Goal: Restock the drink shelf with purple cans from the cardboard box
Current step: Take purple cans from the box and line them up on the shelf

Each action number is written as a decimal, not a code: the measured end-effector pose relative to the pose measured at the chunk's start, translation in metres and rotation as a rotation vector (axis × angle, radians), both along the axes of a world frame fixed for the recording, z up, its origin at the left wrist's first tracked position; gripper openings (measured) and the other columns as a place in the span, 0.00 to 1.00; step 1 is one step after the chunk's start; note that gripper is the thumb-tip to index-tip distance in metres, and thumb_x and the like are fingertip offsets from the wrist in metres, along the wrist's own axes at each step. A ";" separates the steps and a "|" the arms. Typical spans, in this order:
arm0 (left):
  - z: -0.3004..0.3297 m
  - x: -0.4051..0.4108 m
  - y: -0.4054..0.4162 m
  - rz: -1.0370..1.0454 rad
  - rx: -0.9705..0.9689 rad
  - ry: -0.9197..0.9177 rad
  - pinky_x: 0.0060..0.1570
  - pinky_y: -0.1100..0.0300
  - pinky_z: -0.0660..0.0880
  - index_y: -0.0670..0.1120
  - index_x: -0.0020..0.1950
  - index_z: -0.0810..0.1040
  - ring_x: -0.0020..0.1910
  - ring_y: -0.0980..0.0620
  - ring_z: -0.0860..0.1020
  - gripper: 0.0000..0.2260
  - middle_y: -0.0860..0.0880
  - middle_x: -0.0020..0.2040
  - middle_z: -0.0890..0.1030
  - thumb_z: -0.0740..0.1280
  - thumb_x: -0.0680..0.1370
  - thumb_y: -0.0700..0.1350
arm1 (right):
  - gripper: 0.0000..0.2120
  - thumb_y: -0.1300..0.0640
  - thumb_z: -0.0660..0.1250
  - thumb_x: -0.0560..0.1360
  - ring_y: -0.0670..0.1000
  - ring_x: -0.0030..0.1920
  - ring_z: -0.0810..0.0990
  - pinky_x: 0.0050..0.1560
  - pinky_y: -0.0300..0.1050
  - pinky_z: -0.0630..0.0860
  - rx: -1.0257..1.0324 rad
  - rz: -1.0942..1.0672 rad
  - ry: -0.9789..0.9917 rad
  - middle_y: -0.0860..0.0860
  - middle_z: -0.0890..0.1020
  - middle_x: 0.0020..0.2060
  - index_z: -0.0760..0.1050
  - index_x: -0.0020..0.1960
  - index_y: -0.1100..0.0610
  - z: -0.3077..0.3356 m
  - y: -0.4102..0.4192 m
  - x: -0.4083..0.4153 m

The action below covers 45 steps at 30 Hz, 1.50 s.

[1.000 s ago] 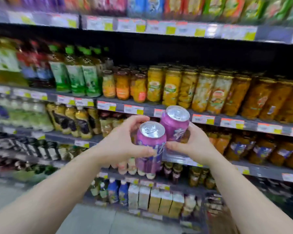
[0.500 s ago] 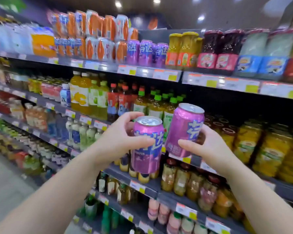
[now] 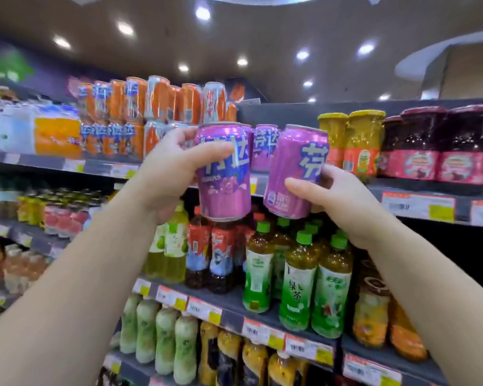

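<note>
A: What have you got in each hand?

B: Your left hand (image 3: 168, 168) is wrapped around a purple can (image 3: 223, 174) — thumb across the front over the white lettering, fingers behind it. The can stands nearly upright. Your right hand (image 3: 335, 201) grips a second purple can (image 3: 296, 171) from below and behind, thumb lying across its lower front; this one tilts, its top leaning to the right.

A: Do the two cans touch?

B: No, they sit just beside each other with a narrow gap, and through that gap you see another purple can on the shelf (image 3: 264, 147).

A: Where are they against the shelving?

B: Both are raised in front of the top shelf (image 3: 418, 207), its price-tag edge running behind them. Neither can rests on it; both hang in your grip in the air. To the left on that shelf stand stacked orange cans (image 3: 156, 101), and to the right yellow-lidded jars (image 3: 349, 140), then dark red jars (image 3: 441, 143).

A: And below your hands?

B: The next shelf down carries green-capped tea bottles (image 3: 299, 277) under your right hand and red-labelled bottles (image 3: 207, 254) under the left can. Lower still stands a row of pale green bottles (image 3: 162, 332) — blurred, so you cannot read their labels
</note>
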<state>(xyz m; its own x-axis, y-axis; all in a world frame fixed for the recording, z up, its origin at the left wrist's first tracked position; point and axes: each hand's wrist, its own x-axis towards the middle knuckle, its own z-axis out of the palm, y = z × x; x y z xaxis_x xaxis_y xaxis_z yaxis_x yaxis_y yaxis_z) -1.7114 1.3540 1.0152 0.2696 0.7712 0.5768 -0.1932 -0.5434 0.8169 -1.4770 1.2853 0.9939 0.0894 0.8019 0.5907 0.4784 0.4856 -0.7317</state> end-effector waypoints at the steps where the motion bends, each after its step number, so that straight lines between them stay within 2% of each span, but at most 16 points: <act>1: 0.010 -0.002 0.015 -0.007 0.028 0.003 0.41 0.55 0.79 0.44 0.66 0.72 0.47 0.49 0.85 0.31 0.46 0.53 0.85 0.76 0.66 0.51 | 0.19 0.43 0.74 0.65 0.42 0.46 0.84 0.43 0.38 0.79 0.012 -0.024 0.004 0.44 0.86 0.47 0.80 0.53 0.48 0.010 0.010 -0.003; 5: 0.049 -0.003 0.080 -0.084 0.095 -0.034 0.35 0.60 0.78 0.40 0.62 0.77 0.42 0.51 0.84 0.25 0.43 0.50 0.85 0.75 0.67 0.49 | 0.12 0.52 0.73 0.72 0.37 0.36 0.83 0.32 0.29 0.74 0.050 -0.136 0.038 0.46 0.85 0.44 0.80 0.54 0.53 0.047 0.046 -0.014; 9: 0.080 0.009 0.140 -0.065 0.123 -0.072 0.30 0.65 0.77 0.40 0.62 0.76 0.39 0.54 0.84 0.31 0.43 0.52 0.84 0.79 0.64 0.52 | 0.09 0.52 0.73 0.73 0.37 0.30 0.81 0.27 0.29 0.72 0.044 -0.283 0.070 0.47 0.85 0.41 0.80 0.51 0.54 0.071 0.085 -0.027; 12: 0.086 0.025 0.171 -0.027 0.152 -0.050 0.31 0.64 0.77 0.43 0.62 0.74 0.46 0.53 0.82 0.36 0.45 0.55 0.81 0.81 0.59 0.55 | 0.16 0.48 0.77 0.67 0.43 0.41 0.85 0.40 0.37 0.79 0.010 -0.382 0.086 0.50 0.87 0.46 0.82 0.50 0.55 0.075 0.120 -0.030; 14: 0.081 0.034 0.187 0.006 0.159 0.011 0.38 0.62 0.79 0.45 0.64 0.71 0.49 0.53 0.80 0.34 0.48 0.56 0.78 0.80 0.63 0.54 | 0.21 0.44 0.79 0.62 0.48 0.47 0.86 0.51 0.47 0.82 -0.030 -0.430 0.093 0.50 0.87 0.47 0.83 0.50 0.54 0.072 0.140 -0.025; 15: 0.077 0.037 0.194 0.015 0.160 0.045 0.42 0.59 0.79 0.46 0.65 0.70 0.50 0.53 0.80 0.35 0.48 0.56 0.77 0.80 0.63 0.55 | 0.20 0.44 0.79 0.62 0.48 0.47 0.86 0.51 0.47 0.82 -0.050 -0.450 0.079 0.49 0.87 0.46 0.83 0.50 0.54 0.070 0.147 -0.023; 17: 0.069 0.041 0.206 0.007 0.148 0.103 0.49 0.52 0.80 0.48 0.65 0.70 0.53 0.51 0.79 0.40 0.49 0.57 0.76 0.80 0.59 0.59 | 0.17 0.46 0.78 0.67 0.44 0.42 0.85 0.39 0.36 0.79 -0.097 -0.486 0.052 0.49 0.87 0.46 0.83 0.51 0.53 0.068 0.155 -0.024; 20: 0.061 0.046 0.218 -0.039 0.091 0.136 0.45 0.53 0.81 0.49 0.64 0.69 0.51 0.53 0.79 0.37 0.51 0.55 0.76 0.79 0.61 0.60 | 0.18 0.47 0.77 0.69 0.43 0.38 0.83 0.27 0.29 0.72 -0.152 -0.513 0.022 0.49 0.86 0.45 0.81 0.54 0.55 0.069 0.159 -0.026; 23: 0.056 0.049 0.226 -0.047 0.071 0.167 0.40 0.56 0.80 0.50 0.62 0.70 0.48 0.55 0.79 0.31 0.51 0.53 0.78 0.78 0.65 0.57 | 0.21 0.43 0.77 0.67 0.42 0.41 0.84 0.31 0.31 0.73 -0.204 -0.545 -0.080 0.47 0.86 0.46 0.80 0.55 0.53 0.067 0.162 -0.027; 27: 0.055 0.046 0.226 -0.084 0.042 0.239 0.41 0.58 0.79 0.50 0.62 0.72 0.50 0.55 0.80 0.31 0.50 0.54 0.79 0.78 0.64 0.59 | 0.26 0.38 0.76 0.65 0.42 0.40 0.81 0.33 0.34 0.70 -0.271 -0.590 -0.137 0.45 0.85 0.47 0.78 0.58 0.50 0.066 0.164 -0.023; 30: 0.054 0.035 0.226 -0.109 0.140 0.422 0.41 0.63 0.76 0.55 0.52 0.73 0.45 0.61 0.79 0.21 0.56 0.47 0.80 0.78 0.65 0.58 | 0.31 0.35 0.75 0.64 0.43 0.42 0.80 0.34 0.36 0.71 -0.312 -0.589 -0.176 0.45 0.84 0.49 0.77 0.61 0.51 0.070 0.162 -0.022; 34: 0.045 0.022 0.233 -0.003 0.235 0.677 0.46 0.61 0.74 0.53 0.52 0.79 0.47 0.59 0.80 0.24 0.56 0.49 0.83 0.78 0.62 0.61 | 0.34 0.34 0.75 0.62 0.44 0.44 0.81 0.38 0.38 0.73 -0.331 -0.594 -0.223 0.45 0.84 0.49 0.77 0.61 0.51 0.069 0.162 -0.018; 36: 0.044 0.021 0.231 -0.006 0.263 0.723 0.42 0.64 0.74 0.54 0.45 0.80 0.44 0.61 0.80 0.15 0.57 0.45 0.83 0.77 0.64 0.59 | 0.38 0.32 0.75 0.59 0.46 0.48 0.82 0.43 0.41 0.76 -0.345 -0.603 -0.242 0.45 0.83 0.50 0.76 0.62 0.51 0.069 0.164 -0.016; 38: 0.046 0.023 0.231 -0.017 0.263 0.740 0.39 0.65 0.74 0.54 0.43 0.79 0.43 0.61 0.80 0.13 0.57 0.43 0.83 0.77 0.66 0.58 | 0.34 0.33 0.76 0.60 0.46 0.49 0.82 0.46 0.43 0.77 -0.368 -0.595 -0.243 0.45 0.84 0.50 0.77 0.59 0.50 0.072 0.165 -0.015; 42: 0.050 0.025 0.232 -0.101 0.197 0.759 0.43 0.65 0.73 0.55 0.54 0.77 0.48 0.60 0.79 0.21 0.57 0.50 0.82 0.77 0.66 0.59 | 0.30 0.33 0.76 0.58 0.46 0.49 0.82 0.47 0.43 0.76 -0.433 -0.568 -0.250 0.44 0.84 0.48 0.78 0.54 0.48 0.077 0.168 -0.013; 45: 0.057 0.028 0.229 -0.241 0.187 0.781 0.45 0.65 0.74 0.56 0.49 0.78 0.48 0.60 0.81 0.13 0.57 0.48 0.84 0.76 0.69 0.56 | 0.32 0.32 0.76 0.56 0.46 0.50 0.82 0.53 0.45 0.77 -0.442 -0.559 -0.238 0.44 0.85 0.48 0.80 0.54 0.49 0.078 0.168 -0.014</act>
<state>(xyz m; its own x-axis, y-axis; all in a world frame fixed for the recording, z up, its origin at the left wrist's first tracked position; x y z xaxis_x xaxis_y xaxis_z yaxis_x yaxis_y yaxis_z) -1.6833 1.5831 1.0720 0.7898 0.5515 0.2685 0.2624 -0.6995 0.6648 -1.4905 1.4535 1.0718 0.4632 0.8414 0.2782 0.7369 -0.1914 -0.6483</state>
